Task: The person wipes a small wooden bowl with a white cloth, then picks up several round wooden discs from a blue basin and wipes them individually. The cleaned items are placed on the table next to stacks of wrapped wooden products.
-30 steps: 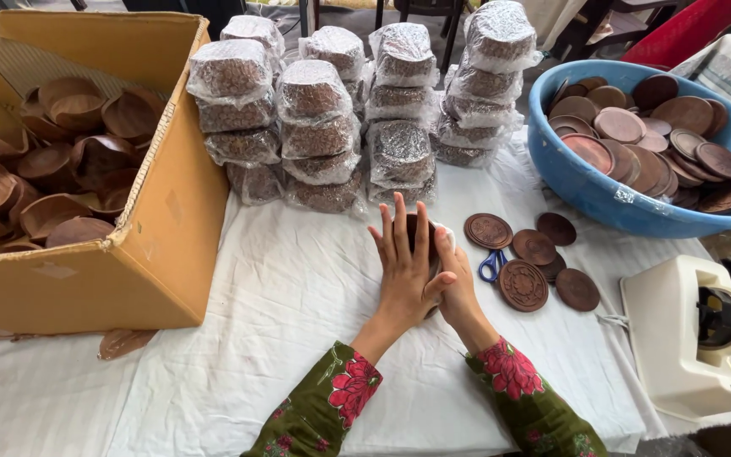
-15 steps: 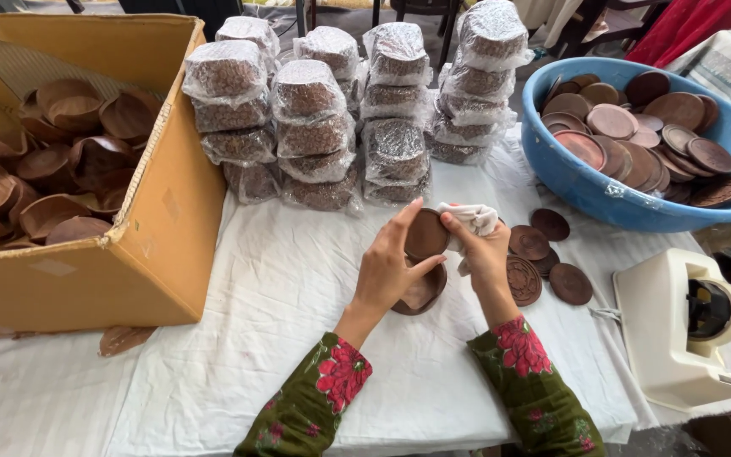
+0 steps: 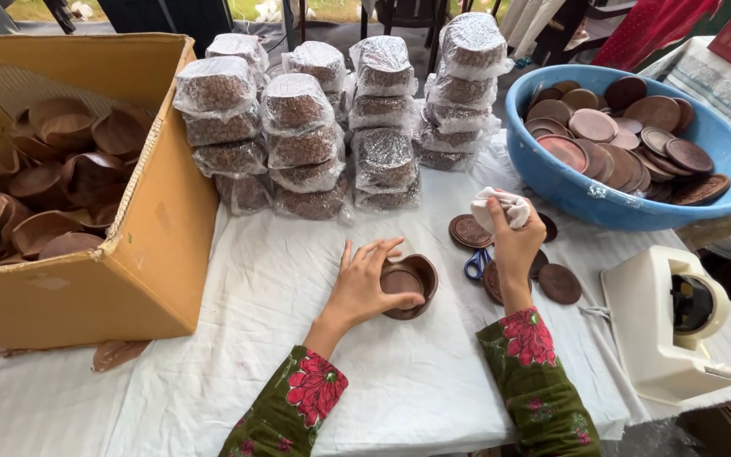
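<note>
While the left hand rests on the white cloth, its fingers curl around the rim of a small brown bowl that sits upright on the cloth, a flat lid lying inside it. Right hand is raised just right of the bowl, fist closed around a crumpled white rag. Blue-handled scissors lie between the two hands, partly hidden by the right wrist. Brown lids lie flat under and around the right hand, one more lid just to its right. Farther right of the right hand stands a cream tape dispenser. Beyond the right hand sits a blue tub full of loose brown lids. Ahead of both hands stand stacks of wrapped bowls in clear film, several high, in rows. Well left of the left hand is an open cardboard box holding loose brown bowls. Both sleeves are green with red flowers. A single brown piece lies on the cloth near the box's corner, left of the left forearm.
</note>
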